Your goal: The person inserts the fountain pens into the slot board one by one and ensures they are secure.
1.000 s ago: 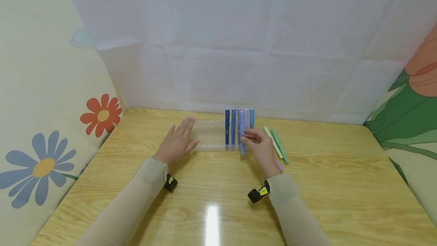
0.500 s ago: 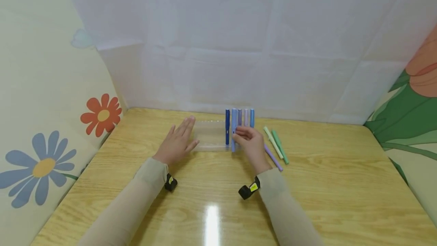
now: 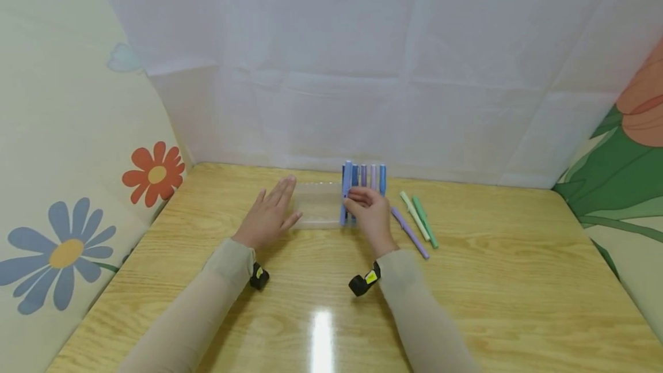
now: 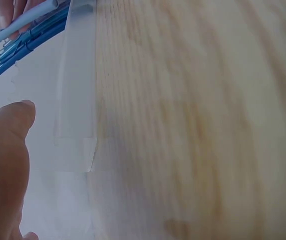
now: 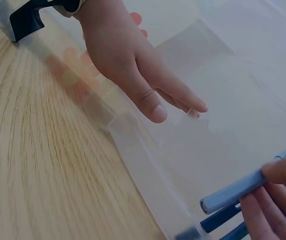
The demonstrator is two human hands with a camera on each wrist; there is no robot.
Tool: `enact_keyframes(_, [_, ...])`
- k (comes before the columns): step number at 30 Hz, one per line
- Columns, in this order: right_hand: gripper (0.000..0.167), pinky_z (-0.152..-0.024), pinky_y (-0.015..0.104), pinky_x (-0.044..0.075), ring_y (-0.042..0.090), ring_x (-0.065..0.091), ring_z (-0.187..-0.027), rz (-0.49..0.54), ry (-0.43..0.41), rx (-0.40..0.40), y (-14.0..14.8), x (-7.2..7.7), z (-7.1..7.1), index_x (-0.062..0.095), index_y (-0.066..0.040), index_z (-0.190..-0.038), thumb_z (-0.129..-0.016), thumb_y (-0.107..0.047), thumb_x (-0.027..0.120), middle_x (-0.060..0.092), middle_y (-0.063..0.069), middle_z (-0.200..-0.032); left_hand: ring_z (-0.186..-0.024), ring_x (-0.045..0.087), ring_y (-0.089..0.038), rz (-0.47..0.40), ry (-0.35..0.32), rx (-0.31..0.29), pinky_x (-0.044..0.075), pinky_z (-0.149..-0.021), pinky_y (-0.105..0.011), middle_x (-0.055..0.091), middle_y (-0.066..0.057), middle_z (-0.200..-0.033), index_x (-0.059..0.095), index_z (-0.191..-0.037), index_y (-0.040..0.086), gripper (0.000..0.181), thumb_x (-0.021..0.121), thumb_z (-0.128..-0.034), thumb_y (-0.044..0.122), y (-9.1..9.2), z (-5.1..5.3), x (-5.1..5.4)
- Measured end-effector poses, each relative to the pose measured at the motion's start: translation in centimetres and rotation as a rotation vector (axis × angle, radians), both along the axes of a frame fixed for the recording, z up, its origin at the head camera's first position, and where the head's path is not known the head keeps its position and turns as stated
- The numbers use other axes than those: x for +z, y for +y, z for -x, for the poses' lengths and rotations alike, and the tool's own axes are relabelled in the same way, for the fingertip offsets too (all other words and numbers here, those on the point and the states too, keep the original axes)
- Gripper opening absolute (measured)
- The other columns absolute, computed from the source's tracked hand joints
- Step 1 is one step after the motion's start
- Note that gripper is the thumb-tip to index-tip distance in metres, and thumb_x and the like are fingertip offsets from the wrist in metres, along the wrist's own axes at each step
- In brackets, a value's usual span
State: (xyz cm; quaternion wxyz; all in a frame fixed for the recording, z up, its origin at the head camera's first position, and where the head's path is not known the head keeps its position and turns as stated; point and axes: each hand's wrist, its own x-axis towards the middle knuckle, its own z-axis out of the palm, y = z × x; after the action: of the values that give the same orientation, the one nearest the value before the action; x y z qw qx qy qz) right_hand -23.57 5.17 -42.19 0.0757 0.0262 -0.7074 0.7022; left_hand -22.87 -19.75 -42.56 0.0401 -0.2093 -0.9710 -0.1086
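Observation:
A clear rack (image 3: pixel 318 224) stands on the table, with several blue and purple pens (image 3: pixel 383 177) upright in its right part. My left hand (image 3: pixel 268 217) rests at the rack's left end, fingers straight. Between thumb and fingertips my right hand (image 3: pixel 372 217) pinches a light blue pen (image 3: pixel 347 180), held in front of the dark blue pen at the left of the row. In the right wrist view the light blue pen (image 5: pixel 233 192) hangs above darker pens (image 5: pixel 222 217), apart from the left hand (image 5: pixel 127 65).
To the right of the rack lie a purple pen (image 3: pixel 411 233), a cream pen (image 3: pixel 414 215) and a green pen (image 3: pixel 425 221) on the wooden table (image 3: pixel 497 269). A white cloth (image 3: pixel 321 73) hangs behind, between flowered panels.
My right hand has moved left along the row with the light blue pen, uncovering the purple pen on the table. The left hand has stayed in place.

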Motion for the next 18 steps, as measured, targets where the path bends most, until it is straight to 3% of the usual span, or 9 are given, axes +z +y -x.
enact_keyframes(18, [0.024, -0.084, 0.032, 0.06, 0.028, 0.071, -0.096, -0.082, 0.043, -0.068, -2.2, -0.3, 0.6, 0.07, 0.004, -0.111, -0.088, 0.003, 0.075, 0.074, 0.017, -0.106, -0.155, 0.007, -0.034, -0.003, -0.003, 0.0, 0.009, -0.122, -0.062, 0.006, -0.017, -0.169, 0.001, -0.162, 0.002, 0.081, 0.045, -0.108, 0.042, 0.0, 0.0, 0.0])
